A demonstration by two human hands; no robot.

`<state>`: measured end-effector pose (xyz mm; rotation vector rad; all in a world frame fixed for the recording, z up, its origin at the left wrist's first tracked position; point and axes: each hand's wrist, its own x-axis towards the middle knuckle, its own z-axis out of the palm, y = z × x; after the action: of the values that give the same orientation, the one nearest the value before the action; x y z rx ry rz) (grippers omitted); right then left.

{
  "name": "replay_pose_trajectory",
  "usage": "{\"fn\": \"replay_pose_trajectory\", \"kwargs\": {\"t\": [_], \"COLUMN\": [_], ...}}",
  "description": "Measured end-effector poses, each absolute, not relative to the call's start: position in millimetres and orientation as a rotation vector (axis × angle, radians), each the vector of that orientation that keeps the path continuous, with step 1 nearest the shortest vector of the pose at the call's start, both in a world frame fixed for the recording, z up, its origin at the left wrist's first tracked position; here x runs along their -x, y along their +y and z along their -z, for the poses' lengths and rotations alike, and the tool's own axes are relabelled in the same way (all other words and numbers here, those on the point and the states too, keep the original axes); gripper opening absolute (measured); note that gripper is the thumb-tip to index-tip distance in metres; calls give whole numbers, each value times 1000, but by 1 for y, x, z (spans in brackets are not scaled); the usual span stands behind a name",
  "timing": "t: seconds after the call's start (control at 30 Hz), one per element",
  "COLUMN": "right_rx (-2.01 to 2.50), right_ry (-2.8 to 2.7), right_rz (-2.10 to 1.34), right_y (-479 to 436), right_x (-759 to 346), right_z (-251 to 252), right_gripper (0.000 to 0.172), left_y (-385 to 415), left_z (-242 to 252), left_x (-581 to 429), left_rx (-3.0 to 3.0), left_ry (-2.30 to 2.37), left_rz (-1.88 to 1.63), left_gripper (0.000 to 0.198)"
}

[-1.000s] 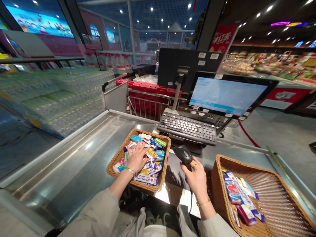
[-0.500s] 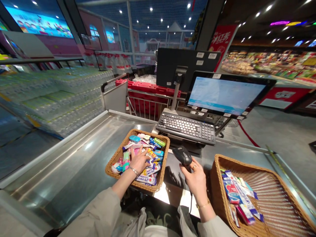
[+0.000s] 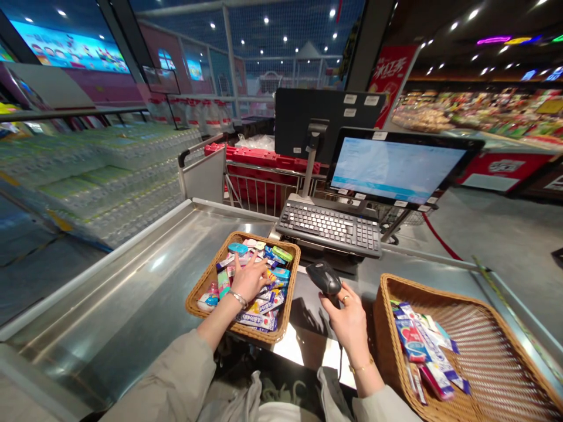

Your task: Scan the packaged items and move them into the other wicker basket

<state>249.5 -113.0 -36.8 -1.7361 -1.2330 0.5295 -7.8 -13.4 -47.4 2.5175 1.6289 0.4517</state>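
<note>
My left hand (image 3: 250, 280) reaches into a wicker basket (image 3: 190, 306) full of small candy packs. Its fingers are spread over the packs, and none is visibly gripped. Around it lie a blue oval pack (image 3: 238, 248), a green pack (image 3: 282, 254) and several white-and-purple candy sticks (image 3: 257, 320). My right hand (image 3: 347, 316) is wrapped round the handle of a black barcode scanner (image 3: 324, 278), held above the metal counter with its head pointing up and left. A second wicker basket (image 3: 497, 340), to the right, holds a few candy packs (image 3: 411, 340) at its left side.
Behind the baskets stand a keyboard (image 3: 329, 225) and a lit monitor (image 3: 396, 167), with another screen's dark back (image 3: 325, 123) beside it. A raised rim edges the metal counter (image 3: 145, 281). Stacked bottle packs (image 3: 109, 176) are at the left, and a cart (image 3: 255, 190) stands beyond the counter.
My left hand has shifted slightly farther into the basket, toward its back, with the fingers spread. My right hand keeps the scanner in nearly the same place.
</note>
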Motion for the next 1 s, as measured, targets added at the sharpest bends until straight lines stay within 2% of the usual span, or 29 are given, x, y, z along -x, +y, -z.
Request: {"fn": "replay_pose_trajectory", "kwargs": {"t": [0.33, 0.53, 0.6, 0.77, 1.0], "right_rx": [1735, 1734, 1730, 1723, 1716], "right_ry": [-1212, -1202, -1211, -1228, -1251], "right_rz": [-561, -553, -540, -535, -527], "right_y": [-114, -113, -113, -112, -108], "right_x": [-251, -251, -252, -252, -250], "right_z": [32, 32, 33, 36, 38], "right_gripper": [34, 35, 35, 36, 33], "left_y": [-3, 1, 3, -1, -8], "left_z": [5, 8, 15, 36, 57], "left_x": [-2, -5, -2, 15, 34], "left_rx": [-2374, -2017, -1933, -2014, -2171], "left_ry": [1734, 1953, 2056, 2288, 2316], "left_rz": [-893, -1175, -1102, -663, -215], "left_gripper": [19, 22, 23, 28, 33]}}
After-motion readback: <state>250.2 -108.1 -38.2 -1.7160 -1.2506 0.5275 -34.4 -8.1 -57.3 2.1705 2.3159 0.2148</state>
